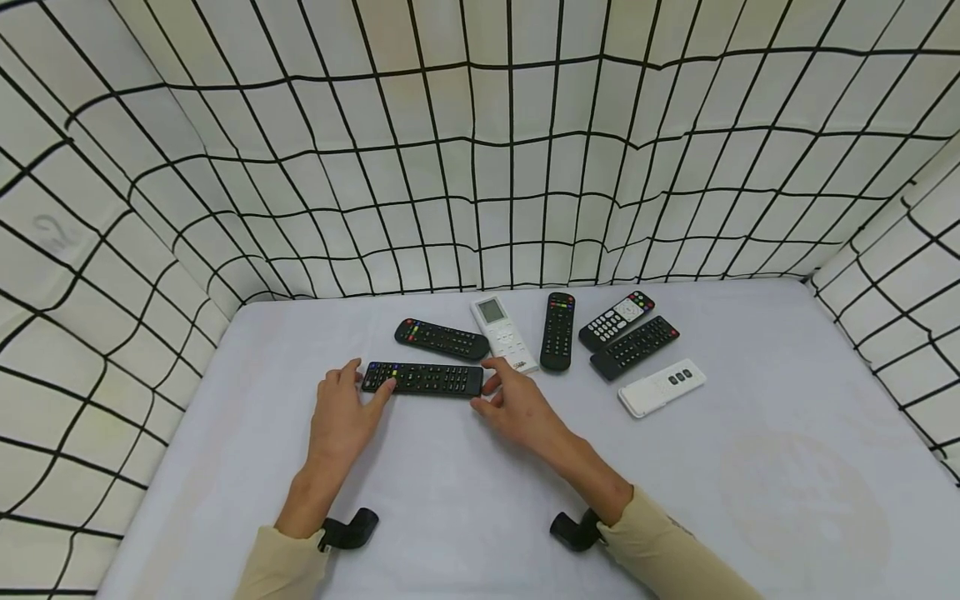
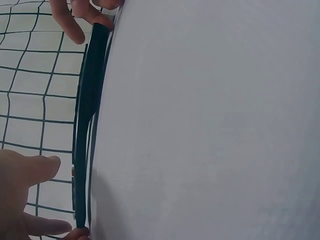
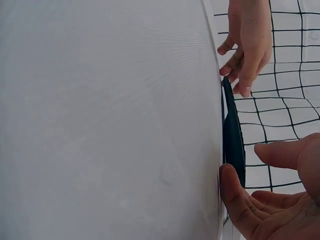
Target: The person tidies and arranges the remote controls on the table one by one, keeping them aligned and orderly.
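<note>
Head view: left hand (image 1: 341, 417) and right hand (image 1: 525, 412), relaxed rather than gripping, bracket a black remote (image 1: 435, 380) end to end. Light, even pressure should keep it straight

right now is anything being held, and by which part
A firm hold can't be told: left hand and right hand touch opposite ends of the nearest black remote.
</note>
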Demonstrator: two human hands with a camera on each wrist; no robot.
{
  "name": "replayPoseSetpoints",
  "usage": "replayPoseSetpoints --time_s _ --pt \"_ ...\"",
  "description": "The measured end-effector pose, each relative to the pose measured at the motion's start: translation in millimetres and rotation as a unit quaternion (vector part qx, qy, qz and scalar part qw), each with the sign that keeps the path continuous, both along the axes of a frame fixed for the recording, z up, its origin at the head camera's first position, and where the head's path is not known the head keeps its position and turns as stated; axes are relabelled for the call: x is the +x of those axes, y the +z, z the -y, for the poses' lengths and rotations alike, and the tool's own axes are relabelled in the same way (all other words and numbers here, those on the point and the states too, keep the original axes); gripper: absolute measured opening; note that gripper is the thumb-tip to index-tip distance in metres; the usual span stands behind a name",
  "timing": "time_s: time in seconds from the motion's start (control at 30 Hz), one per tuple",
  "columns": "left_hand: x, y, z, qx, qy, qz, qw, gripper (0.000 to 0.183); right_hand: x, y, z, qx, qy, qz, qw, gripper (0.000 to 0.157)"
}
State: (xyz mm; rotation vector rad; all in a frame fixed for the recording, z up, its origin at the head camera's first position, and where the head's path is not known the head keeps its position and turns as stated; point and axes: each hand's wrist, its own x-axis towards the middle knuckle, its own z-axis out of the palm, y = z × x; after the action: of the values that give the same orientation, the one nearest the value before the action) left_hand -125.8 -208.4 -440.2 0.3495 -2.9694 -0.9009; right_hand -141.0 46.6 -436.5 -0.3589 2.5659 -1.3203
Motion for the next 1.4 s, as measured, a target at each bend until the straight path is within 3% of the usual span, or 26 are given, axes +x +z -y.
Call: replayPoseSetpoints --time_s 0.5,0.87,1.13,1.4 --pt "0.9 2.7 -2 0.019 -0.007 -0.005 0.9998 0.068 -5.3 0.7 7 0.039 0.011 0.002 0.999 0.071" --pt "1.0 4.2 -1 0.054 0.005 -0.018 0.9984 0.061 -7.4 -0.1 10 0.063 0.005 0.0 0.998 0.068" --pt "-2.0 0.6 1 0.088 0.006 -0.044 0.9951 0.056 -7.9 -0.6 10 0.068 -0.014 0.0 0.998 0.055" --pt "-1.4 2.7 7 0.14 0.045 -0.039 0.9884 0.052 -2.2 -1.1 11 0.042 0.008 -0.014 0.999 0.049"
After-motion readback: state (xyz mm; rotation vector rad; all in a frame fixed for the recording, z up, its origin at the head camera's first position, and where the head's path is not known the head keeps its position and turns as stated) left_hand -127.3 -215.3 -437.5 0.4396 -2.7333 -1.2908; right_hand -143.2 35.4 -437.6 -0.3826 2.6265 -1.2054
